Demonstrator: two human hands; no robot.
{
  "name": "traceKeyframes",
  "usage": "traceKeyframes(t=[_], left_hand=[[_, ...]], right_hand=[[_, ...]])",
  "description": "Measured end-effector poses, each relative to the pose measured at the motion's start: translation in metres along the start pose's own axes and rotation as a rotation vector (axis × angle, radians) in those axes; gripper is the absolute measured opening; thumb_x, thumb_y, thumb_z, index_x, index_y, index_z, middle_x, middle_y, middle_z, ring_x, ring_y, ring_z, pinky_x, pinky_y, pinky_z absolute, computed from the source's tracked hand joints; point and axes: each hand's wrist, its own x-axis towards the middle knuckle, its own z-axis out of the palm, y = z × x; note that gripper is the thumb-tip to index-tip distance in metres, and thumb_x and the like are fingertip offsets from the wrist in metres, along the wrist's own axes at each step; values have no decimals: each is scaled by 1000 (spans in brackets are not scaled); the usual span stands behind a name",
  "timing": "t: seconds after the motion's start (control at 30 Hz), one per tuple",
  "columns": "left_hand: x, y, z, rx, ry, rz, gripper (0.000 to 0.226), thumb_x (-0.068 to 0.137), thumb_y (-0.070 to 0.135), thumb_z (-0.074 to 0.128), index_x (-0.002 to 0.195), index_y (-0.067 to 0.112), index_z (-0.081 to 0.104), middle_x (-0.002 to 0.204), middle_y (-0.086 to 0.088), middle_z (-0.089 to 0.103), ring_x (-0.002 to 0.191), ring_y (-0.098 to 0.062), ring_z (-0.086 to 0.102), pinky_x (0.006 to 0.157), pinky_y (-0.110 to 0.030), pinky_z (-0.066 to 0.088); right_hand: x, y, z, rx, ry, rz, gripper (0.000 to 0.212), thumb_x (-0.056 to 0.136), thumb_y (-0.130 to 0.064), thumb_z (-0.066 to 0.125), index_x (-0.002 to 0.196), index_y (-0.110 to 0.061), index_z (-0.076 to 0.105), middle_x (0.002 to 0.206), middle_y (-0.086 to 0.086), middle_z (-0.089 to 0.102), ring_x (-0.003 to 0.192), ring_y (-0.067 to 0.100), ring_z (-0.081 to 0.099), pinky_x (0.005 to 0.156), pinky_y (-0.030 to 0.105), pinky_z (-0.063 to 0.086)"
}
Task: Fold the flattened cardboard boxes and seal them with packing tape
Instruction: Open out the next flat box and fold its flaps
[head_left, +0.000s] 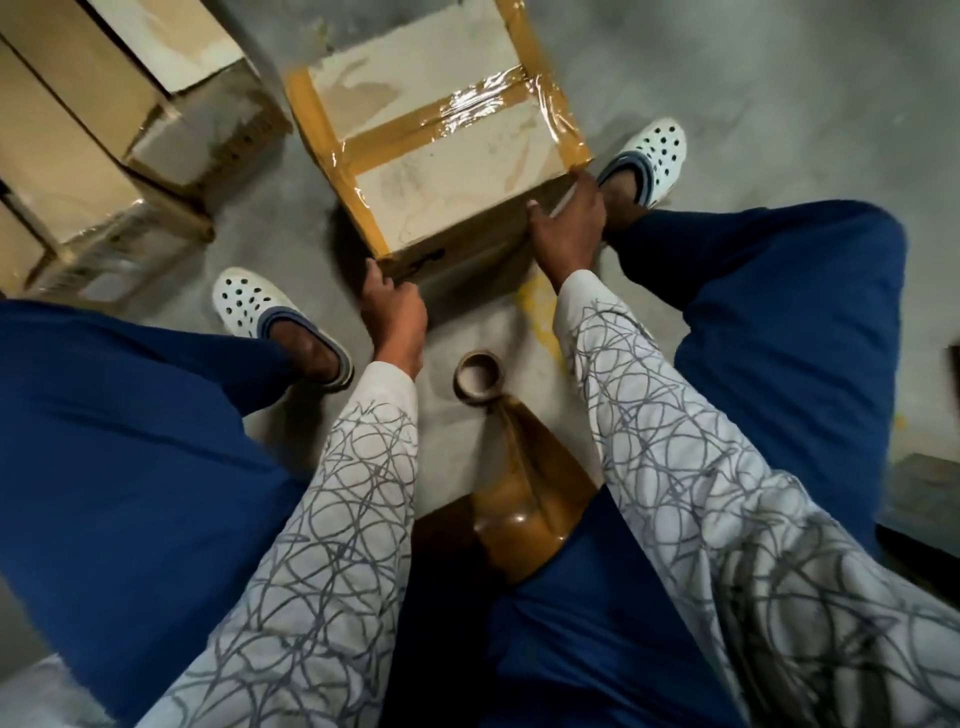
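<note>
Tan cardboard box taped in brown sits on the grey concrete floor in front of me. Left hand grips its near corner, right hand is spread flat on its side. Shift it carelessly and the loose strip off the round brown tape roll could tangle

Dim, flat indoor light. White glare streaks on the glossy brown packing tape across the tan cardboard box; a soft shadow pools on the grey concrete floor at its near-left corner. Whole frame soft; stacked pale cardboard boxes smeared. Wide-angle bending at edges, corners darkened.
</note>
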Motion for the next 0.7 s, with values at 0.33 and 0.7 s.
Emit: traceKeyframes(t=[0.33, 0.7], left_hand=[[40, 23, -2, 32, 172, 25, 22, 82, 22, 64, 96, 11, 77, 80, 4, 72, 84, -22, 71, 82, -42, 61], [52, 83, -45, 324, 110, 68, 27, 84, 16, 59, 103, 9, 76, 98, -5, 75, 88, -22, 68, 69, -25, 46]], right_hand=[[63, -13, 0, -33, -56, -2, 76, 75, -51, 77, 138, -15, 53, 133, 3, 60, 121, 21, 56, 105, 33, 45], [24, -12, -15, 41, -157, 61, 73, 70, -42, 87, 131, -14, 60, 127, 3, 67, 114, 19, 63, 99, 34, 50]])
